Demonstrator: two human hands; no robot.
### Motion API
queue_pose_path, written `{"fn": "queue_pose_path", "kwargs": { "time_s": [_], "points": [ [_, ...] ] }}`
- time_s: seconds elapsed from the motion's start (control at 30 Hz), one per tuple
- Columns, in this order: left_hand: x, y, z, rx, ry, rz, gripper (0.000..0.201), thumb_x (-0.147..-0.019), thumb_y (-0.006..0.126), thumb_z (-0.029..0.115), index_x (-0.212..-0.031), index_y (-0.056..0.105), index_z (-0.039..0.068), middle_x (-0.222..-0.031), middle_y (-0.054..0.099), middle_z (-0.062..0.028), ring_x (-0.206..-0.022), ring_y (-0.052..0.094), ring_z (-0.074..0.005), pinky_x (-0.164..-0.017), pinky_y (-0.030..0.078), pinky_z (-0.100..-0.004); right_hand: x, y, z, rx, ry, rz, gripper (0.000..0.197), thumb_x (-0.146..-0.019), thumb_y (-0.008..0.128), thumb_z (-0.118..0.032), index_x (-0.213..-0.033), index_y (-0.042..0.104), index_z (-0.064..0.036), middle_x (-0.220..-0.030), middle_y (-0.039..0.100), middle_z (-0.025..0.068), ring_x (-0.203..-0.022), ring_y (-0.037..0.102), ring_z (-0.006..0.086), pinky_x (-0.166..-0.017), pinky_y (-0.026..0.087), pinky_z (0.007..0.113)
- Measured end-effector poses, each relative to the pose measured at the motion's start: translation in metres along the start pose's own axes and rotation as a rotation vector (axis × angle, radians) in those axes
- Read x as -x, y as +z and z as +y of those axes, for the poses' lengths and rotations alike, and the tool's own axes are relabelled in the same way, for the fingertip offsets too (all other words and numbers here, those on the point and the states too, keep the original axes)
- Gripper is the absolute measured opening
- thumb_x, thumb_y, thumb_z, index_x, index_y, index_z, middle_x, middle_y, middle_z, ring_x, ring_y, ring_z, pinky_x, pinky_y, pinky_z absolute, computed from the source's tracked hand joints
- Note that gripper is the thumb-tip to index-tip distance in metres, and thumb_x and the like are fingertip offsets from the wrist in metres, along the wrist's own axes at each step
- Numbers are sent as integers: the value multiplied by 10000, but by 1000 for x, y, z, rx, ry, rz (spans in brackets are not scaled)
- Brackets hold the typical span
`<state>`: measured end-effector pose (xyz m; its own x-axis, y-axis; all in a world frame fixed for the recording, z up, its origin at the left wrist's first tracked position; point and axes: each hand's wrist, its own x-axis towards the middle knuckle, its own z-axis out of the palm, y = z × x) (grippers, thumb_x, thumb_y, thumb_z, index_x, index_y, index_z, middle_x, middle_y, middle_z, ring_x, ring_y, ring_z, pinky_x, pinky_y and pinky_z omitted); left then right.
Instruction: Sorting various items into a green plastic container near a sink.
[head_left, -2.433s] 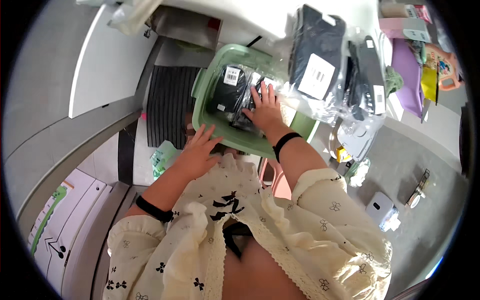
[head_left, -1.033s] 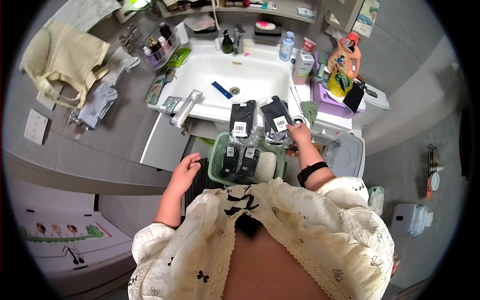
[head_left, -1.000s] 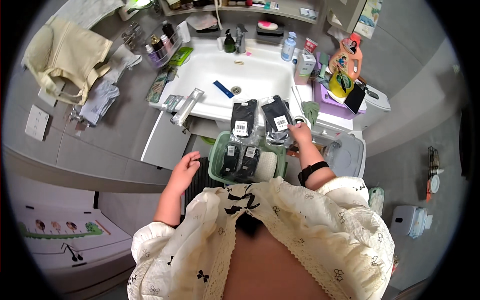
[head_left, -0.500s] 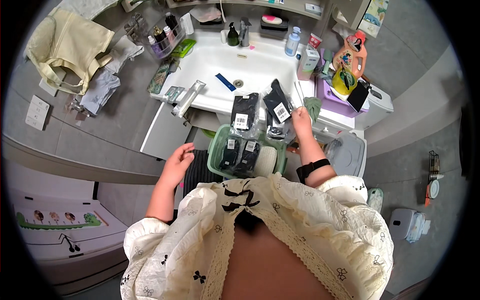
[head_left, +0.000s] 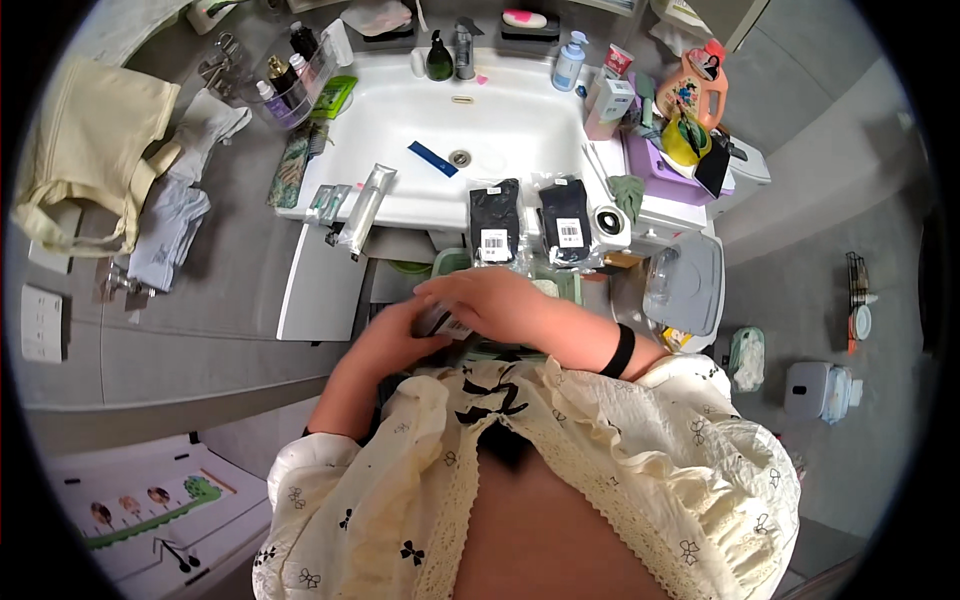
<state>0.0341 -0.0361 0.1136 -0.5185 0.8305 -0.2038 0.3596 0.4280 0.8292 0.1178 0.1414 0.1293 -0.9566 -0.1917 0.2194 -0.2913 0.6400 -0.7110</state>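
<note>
right hand (head_left: 492,302) moved beside left hand (head_left: 398,335), near sink (head_left: 530,125)

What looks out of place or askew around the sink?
A blue strip lies loose in the sink beside the drain, an odd spot for it. Below left, the white cabinet door stands open. The left black pack and right black pack seem to overhang the sink's front edge. I see no spill or damage.

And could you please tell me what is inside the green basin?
A whitish bundle shows at the right inside the green basin; the left hand and right hand hide most of the rest.
</note>
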Motion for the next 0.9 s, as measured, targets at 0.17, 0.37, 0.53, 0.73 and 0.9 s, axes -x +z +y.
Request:
{"fn": "queue_pose_path", "kwargs": {
  "time_s": [0.17, 0.37, 0.53, 0.73, 0.9],
  "points": [
    [-15, 0, -89, 418, -125, -29, 333, -758, 644, 128, -1056, 544, 17, -895, 620, -67, -824, 555, -118, -764, 433, -273, -27, 21, 16, -33, 244, 413, 394, -734, 631, -135, -1094, 499, -46, -1082, 513, 155, -984, 518, 302, -840, 429, 353],
    [-17, -36, -132, 626, -232, 113, 280, -805, 592, 99, -1070, 551, 17, -995, 600, -49, -903, 540, -121, -814, 415, -265, -8, 54, 126, 318, 795, 766, 605, -684, 656, -158, -1177, 379, 58, -1188, 428, 228, -1132, 393, 354, -966, 309, 387],
    [-18, -58, -148, 734, -266, 159, 333, -837, 551, 133, -1147, 509, 20, -1049, 573, -64, -949, 515, -127, -845, 394, -261, -19, 68, 147, 254, 1148, 685, 778, -651, 715, -299, -1242, 329, 30, -1254, 379, 219, -1182, 346, 353, -995, 276, 385],
    [-15, -73, -164, 822, -232, 134, 385, -857, 516, 155, -1199, 448, -8, -1119, 527, -84, -1011, 477, -142, -889, 359, -262, -34, 73, 138, 295, 1439, 587, 921, -614, 741, -383, -1330, 230, -109, -1309, 316, 157, -1208, 307, 324, -998, 275, 385],
    [-18, -82, -176, 846, -200, 68, 417, -862, 499, 148, -1228, 397, -25, -1153, 502, -90, -1035, 462, -147, -907, 344, -263, -33, 69, 133, 394, 1460, 585, 932, -566, 771, -394, -1309, 285, -111, -1231, 404, 182, -1146, 387, 323, -950, 337, 385]
  ]
}}
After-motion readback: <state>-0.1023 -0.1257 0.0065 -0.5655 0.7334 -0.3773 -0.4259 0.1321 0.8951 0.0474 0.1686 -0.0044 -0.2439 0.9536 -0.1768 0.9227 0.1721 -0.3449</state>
